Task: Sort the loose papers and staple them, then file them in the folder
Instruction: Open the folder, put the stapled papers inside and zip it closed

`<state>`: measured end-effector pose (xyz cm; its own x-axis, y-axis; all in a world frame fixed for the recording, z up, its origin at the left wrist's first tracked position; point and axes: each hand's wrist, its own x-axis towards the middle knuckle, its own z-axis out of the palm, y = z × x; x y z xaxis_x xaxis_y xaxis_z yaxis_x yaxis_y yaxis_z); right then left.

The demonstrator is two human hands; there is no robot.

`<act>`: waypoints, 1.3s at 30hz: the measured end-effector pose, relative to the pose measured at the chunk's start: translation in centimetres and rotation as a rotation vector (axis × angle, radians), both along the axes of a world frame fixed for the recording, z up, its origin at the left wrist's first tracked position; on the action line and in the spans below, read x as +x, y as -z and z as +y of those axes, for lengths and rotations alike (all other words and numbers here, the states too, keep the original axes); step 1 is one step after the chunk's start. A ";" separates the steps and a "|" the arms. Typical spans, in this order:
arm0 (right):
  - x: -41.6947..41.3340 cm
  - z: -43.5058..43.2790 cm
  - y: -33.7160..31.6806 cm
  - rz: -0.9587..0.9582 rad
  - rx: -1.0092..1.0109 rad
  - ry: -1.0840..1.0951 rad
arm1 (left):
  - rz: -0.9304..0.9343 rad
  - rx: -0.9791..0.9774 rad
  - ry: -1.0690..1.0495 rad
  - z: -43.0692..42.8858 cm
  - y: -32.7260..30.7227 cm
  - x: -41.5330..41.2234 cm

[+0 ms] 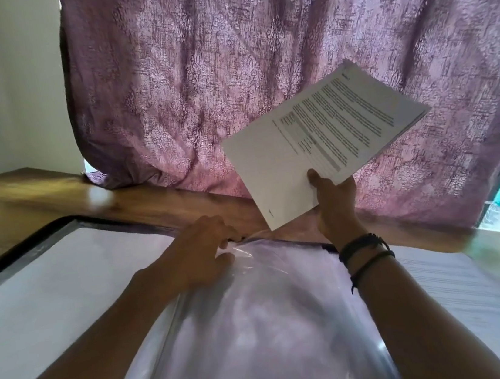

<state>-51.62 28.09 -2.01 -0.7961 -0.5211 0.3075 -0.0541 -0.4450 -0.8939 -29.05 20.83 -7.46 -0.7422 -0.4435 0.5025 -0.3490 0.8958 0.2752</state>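
The right hand grips a stack of printed papers by its near corner, thumb on top and fingers curled underneath. The stack is held up in the air, tilted, in front of the purple curtain and above the far edge of the wooden table. The left hand is down at the top edge of a clear plastic sleeve of the open folder, with its fingers curled and seemingly pinching that edge to part the opening; motion blur hides the exact contact. Another printed sheet lies on the table to the right of the folder.

The stack looks light but floppy: held by one corner, its far end fans slightly, and whether a staple binds it cannot be seen. It will probably feed more cleanly if gripped along the short edge, squared up, and led in by that edge. The sleeve is thin, slick and clingy, so its mouth likely needs holding open at the rim while the papers slide down inside
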 end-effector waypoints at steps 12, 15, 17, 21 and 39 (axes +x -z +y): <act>0.9 0.4 -1.6 -0.014 -0.078 -0.035 | 0.021 0.126 0.009 0.4 -0.3 -0.3; 1.4 0.6 -1.9 0.036 -0.069 -0.061 | 0.063 0.100 0.041 0.5 -0.4 -0.3; 1.6 0.4 -2.1 0.059 -0.067 -0.055 | 0.089 0.077 0.050 0.8 -0.5 -0.4; 1.8 0.2 -2.5 0.093 -0.066 -0.036 | 0.132 0.069 0.060 1.0 -0.7 -0.4; 2.9 0.7 -3.5 0.405 0.098 -0.245 | 0.250 0.133 0.167 2.1 -0.4 -1.7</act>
<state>-48.72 28.74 1.53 -0.4725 -0.7206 0.5075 -0.3107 -0.4026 -0.8610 -30.72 22.92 -7.04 -0.6711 -0.4000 0.6242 -0.1071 0.8854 0.4523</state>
